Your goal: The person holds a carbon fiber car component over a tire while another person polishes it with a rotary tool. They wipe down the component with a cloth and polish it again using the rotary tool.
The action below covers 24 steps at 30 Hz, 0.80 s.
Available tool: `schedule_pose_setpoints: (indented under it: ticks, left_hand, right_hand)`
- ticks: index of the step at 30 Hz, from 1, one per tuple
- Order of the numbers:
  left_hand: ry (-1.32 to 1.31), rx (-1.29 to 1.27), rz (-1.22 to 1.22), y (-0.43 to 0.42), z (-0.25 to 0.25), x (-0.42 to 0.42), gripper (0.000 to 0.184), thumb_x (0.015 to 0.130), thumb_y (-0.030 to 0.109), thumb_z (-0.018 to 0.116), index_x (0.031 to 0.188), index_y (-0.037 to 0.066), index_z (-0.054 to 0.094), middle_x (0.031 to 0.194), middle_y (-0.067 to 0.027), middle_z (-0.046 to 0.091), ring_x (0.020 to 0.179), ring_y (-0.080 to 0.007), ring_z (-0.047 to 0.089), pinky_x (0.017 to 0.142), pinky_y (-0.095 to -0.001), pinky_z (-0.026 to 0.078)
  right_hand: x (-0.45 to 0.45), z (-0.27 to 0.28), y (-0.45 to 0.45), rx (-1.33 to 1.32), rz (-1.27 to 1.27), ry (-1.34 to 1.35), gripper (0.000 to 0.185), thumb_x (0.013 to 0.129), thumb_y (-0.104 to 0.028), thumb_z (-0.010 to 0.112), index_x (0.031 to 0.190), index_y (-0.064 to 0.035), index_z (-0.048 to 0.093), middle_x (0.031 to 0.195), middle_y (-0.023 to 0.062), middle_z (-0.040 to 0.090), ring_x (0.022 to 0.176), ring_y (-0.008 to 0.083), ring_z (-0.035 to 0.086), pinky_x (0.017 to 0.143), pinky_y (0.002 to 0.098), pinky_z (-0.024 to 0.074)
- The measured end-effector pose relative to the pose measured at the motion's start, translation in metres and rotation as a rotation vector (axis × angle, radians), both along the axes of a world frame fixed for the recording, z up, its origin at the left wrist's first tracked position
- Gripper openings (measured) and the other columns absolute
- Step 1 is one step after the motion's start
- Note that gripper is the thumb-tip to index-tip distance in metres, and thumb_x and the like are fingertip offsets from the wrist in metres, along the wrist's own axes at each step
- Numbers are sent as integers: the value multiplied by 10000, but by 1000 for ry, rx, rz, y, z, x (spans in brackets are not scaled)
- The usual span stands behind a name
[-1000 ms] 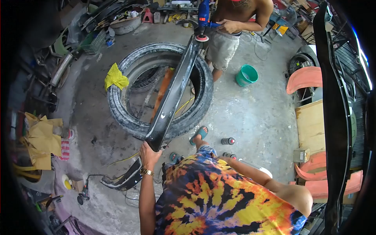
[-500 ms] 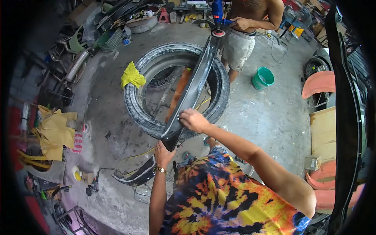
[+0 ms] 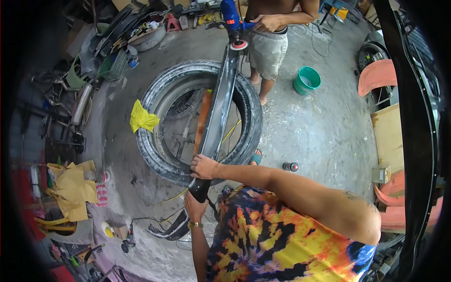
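A long, glossy black car trim panel (image 3: 220, 105), dusted with white along its edges, lies across a large tyre (image 3: 149, 155). Its near end is gripped by my left hand (image 3: 195, 207), closed around the tip, with a watch on the wrist. Just ahead, my right hand (image 3: 205, 167) lies across the panel, fingers curled over its left edge. At the far end, another person's hand (image 3: 268, 22) is on a blue polisher (image 3: 230, 16) whose round pad (image 3: 238, 45) is at the panel's end. An orange-brown strip (image 3: 203, 120) sits beneath the panel.
A yellow cloth (image 3: 143, 117) drapes over the tyre's left side. A green bucket (image 3: 307, 81) and a dark bottle (image 3: 291, 167) are on the floor to the right. A curved black part (image 3: 174, 228) and cords lie near my left arm. Car parts line both sides.
My right hand has shifted across the panel to its left edge, close to my left hand. The view has moved, and the other person's polisher stays at the far end.
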<state>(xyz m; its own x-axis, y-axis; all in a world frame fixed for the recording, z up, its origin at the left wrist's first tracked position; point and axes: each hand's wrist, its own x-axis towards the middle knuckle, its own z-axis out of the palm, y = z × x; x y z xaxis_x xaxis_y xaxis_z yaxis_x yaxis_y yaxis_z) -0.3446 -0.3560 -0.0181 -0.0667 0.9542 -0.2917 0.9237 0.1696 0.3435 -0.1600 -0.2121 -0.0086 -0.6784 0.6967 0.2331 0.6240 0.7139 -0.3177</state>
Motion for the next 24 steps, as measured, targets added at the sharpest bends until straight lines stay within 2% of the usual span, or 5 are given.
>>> schedule_pose_setpoints:
  ticks: [5,13,18,21,24]
  left_hand:
    - [23,-14,-9,1,4,1,892,644,289,781,1368,-38,374,1315,-249,505,1241,-423,474,1086,-502,345]
    - [-5,28,-17,-2,4,1,944,675,351,802,1395,-58,350,1338,-268,489,1280,-418,459,1098,-503,340]
    - [-142,99,-64,-3,3,-2,846,648,281,758,1333,-84,421,1242,-292,546,1199,-454,501,1058,-507,383]
    - [-55,183,-73,-7,-22,-9,788,631,285,750,1269,-75,459,1208,-289,558,1169,-455,512,1033,-509,399]
    - [-5,103,-6,-5,-38,-11,872,594,326,779,1291,-63,427,1207,-260,558,1163,-443,526,1053,-518,373]
  right_hand:
    - [3,-2,-1,26,11,85,395,928,-470,554,850,-105,681,880,49,621,957,222,564,898,374,382]
    - [-9,0,-5,-121,-101,-89,534,906,-566,513,975,-84,733,1045,68,654,1104,253,550,1083,447,312]
    - [-18,2,-5,-177,-131,-274,594,874,-608,520,1025,-75,735,1130,73,675,1137,253,537,1062,455,303]
    - [-15,7,-4,-205,-100,-267,608,868,-617,521,1046,-76,732,1137,68,677,1174,244,525,1041,439,306]
    - [-12,4,3,-214,-43,-272,607,869,-612,525,1086,-80,720,1155,74,671,1198,246,515,1043,439,307]
